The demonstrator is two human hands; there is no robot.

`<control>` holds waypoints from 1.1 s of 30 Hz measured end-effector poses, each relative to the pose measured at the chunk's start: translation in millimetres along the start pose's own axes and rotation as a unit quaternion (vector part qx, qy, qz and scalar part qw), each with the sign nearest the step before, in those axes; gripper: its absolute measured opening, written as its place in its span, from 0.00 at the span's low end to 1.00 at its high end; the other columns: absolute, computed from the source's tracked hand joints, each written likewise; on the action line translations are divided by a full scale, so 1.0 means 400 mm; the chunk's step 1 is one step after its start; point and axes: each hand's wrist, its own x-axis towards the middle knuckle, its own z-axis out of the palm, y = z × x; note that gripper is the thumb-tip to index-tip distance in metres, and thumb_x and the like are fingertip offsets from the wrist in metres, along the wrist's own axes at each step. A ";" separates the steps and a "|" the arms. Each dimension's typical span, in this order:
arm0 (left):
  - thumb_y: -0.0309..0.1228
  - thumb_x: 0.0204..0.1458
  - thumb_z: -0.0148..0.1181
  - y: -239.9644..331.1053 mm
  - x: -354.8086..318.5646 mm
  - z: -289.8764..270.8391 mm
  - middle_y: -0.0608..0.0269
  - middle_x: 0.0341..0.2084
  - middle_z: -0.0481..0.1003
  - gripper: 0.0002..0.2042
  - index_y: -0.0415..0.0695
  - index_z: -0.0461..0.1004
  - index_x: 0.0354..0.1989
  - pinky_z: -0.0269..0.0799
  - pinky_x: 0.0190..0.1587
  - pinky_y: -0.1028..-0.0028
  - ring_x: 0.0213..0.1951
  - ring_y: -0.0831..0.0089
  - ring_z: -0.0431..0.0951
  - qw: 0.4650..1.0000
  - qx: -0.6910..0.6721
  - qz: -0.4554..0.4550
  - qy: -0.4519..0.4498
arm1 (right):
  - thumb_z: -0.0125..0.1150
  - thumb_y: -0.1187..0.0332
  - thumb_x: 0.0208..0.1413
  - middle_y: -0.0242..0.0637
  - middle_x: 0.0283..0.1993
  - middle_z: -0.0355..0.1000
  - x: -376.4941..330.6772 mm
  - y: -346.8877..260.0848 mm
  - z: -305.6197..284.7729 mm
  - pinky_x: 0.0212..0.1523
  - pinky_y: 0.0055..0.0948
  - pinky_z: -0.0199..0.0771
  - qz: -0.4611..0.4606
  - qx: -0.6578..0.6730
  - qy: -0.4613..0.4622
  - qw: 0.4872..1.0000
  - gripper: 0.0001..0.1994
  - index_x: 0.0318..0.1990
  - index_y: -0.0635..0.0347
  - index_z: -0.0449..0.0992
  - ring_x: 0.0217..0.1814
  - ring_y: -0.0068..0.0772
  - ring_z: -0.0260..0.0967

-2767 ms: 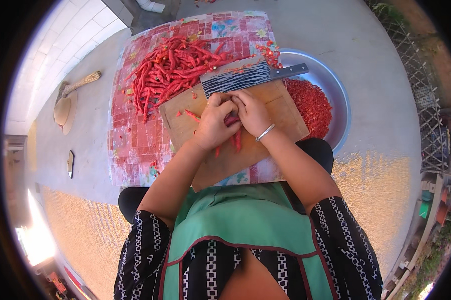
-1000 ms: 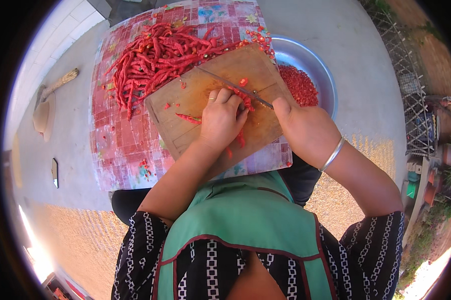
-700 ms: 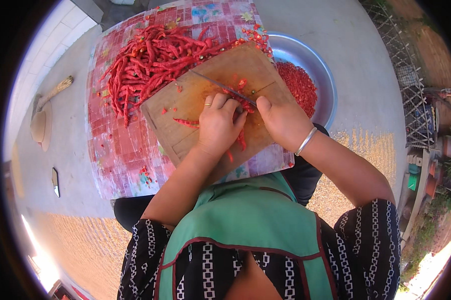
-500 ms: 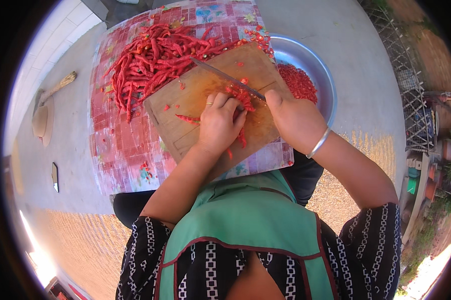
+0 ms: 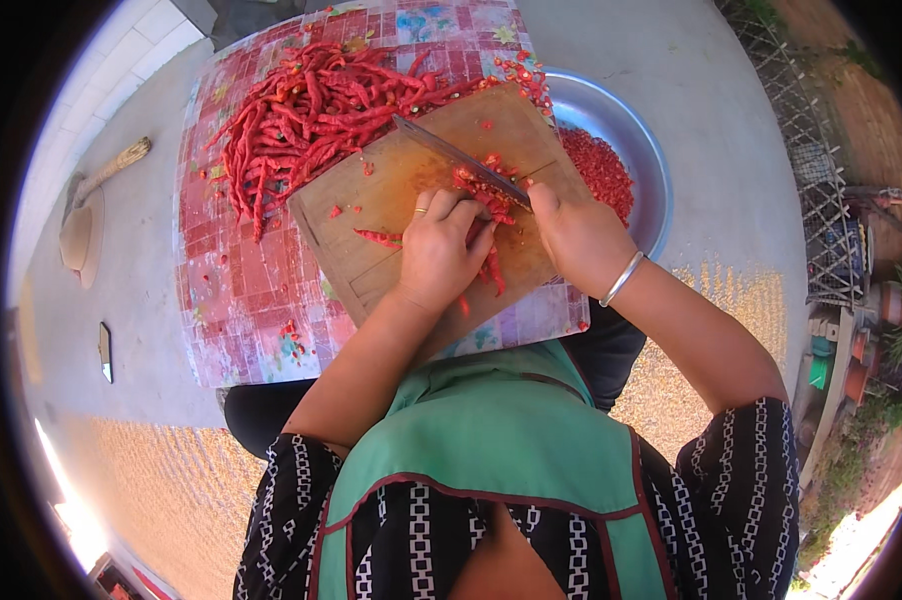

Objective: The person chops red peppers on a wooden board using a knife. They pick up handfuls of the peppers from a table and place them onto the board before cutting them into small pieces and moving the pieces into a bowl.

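On a tilted wooden cutting board (image 5: 371, 280), my left hand (image 5: 439, 245) is closed over several long red chili peppers (image 5: 378, 238), whose ends stick out on both sides of it. My right hand (image 5: 583, 235) grips the handle of a knife (image 5: 451, 152). The blade slants up and left across the board, its edge beside my left fingers and against chopped chili pieces (image 5: 483, 180). The handle is mostly hidden inside my right fist. A big heap of whole red chilies (image 5: 311, 120) lies beyond the board on the left.
A metal basin (image 5: 654, 165) holding chopped chili (image 5: 596, 170) stands right of the board. The board rests on a table with a patterned red cloth (image 5: 241, 310). Chili bits lie scattered at its far corner. A phone (image 5: 106, 352), a hat (image 5: 79, 240) and a brush (image 5: 116, 165) lie at left.
The knife and my right hand have shifted slightly, with the blade now lower over the chopped pieces. My left hand stays on the chilies.
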 end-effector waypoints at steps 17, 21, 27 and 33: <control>0.32 0.36 0.69 0.046 -0.015 -0.002 0.55 0.38 0.68 0.19 0.44 0.73 0.39 0.71 0.41 0.61 0.42 0.53 0.67 0.988 0.112 -0.053 -0.089 | 0.49 0.71 0.52 0.48 0.29 0.74 0.012 -0.034 0.011 0.27 0.42 0.75 0.056 -0.031 -0.126 0.990 0.07 0.37 0.63 0.64 0.29 0.49 0.75; 0.30 0.37 0.67 0.033 -0.027 0.006 0.52 0.40 0.67 0.20 0.44 0.71 0.41 0.71 0.43 0.61 0.45 0.52 0.66 0.990 0.115 -0.025 -0.073 | 0.48 0.71 0.53 0.48 0.28 0.74 0.009 -0.023 0.024 0.26 0.43 0.75 0.044 -0.028 -0.103 0.993 0.06 0.37 0.63 0.64 0.29 0.48 0.75; 0.27 0.37 0.66 0.021 -0.034 -0.008 0.53 0.39 0.67 0.16 0.46 0.72 0.38 0.71 0.43 0.62 0.44 0.53 0.68 0.995 0.082 -0.003 -0.060 | 0.48 0.71 0.53 0.48 0.28 0.75 0.009 -0.024 0.022 0.26 0.42 0.75 0.051 -0.026 -0.108 0.993 0.06 0.37 0.62 0.64 0.29 0.48 0.76; 0.27 0.37 0.67 0.013 -0.035 -0.009 0.55 0.36 0.66 0.13 0.45 0.72 0.33 0.71 0.41 0.62 0.42 0.54 0.68 0.996 0.066 -0.006 -0.053 | 0.48 0.71 0.53 0.48 0.30 0.74 0.003 -0.026 0.033 0.26 0.42 0.75 0.045 -0.020 -0.087 0.995 0.06 0.36 0.63 0.64 0.30 0.49 0.76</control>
